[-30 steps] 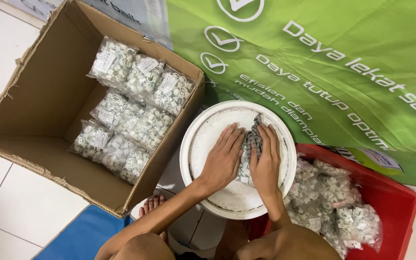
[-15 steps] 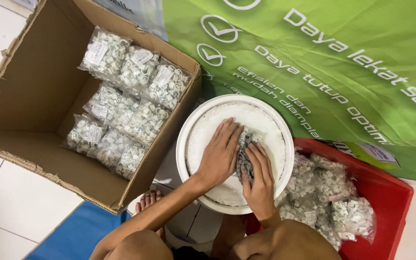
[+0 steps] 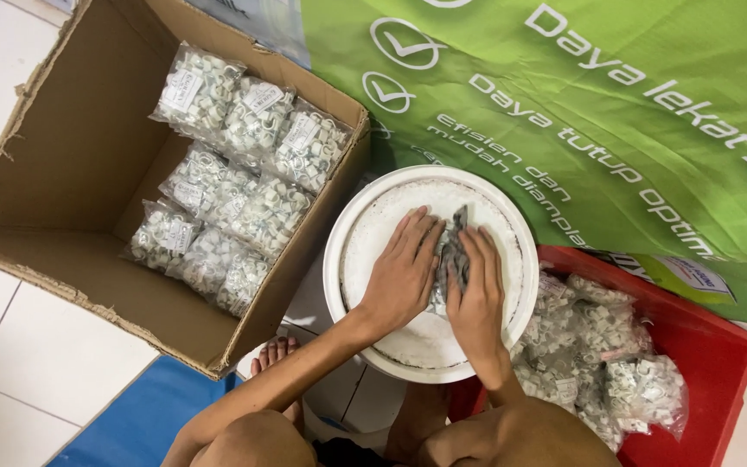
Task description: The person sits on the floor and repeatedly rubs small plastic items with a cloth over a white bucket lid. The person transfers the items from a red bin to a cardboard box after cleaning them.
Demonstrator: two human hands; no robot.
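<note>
White foam-like disc (image 3: 391, 251) tops a round bucket, and on its middle lies a small clear bag of grey clips (image 3: 451, 255). From the head view, the left hand (image 3: 401, 275) lies flat with fingers spread beside the bag; the right hand (image 3: 475, 294) presses its fingers onto it. Even pressure from both palms should flatten it best. Packed bags fill the cardboard box (image 3: 62, 173) at left and the red bin (image 3: 719, 363) at right.

Cardboard box (image 3: 71, 216) w/ bagged clips (image 3: 235, 173); red bin (image 3: 719, 363); green banner (image 3: 616, 112).
</note>
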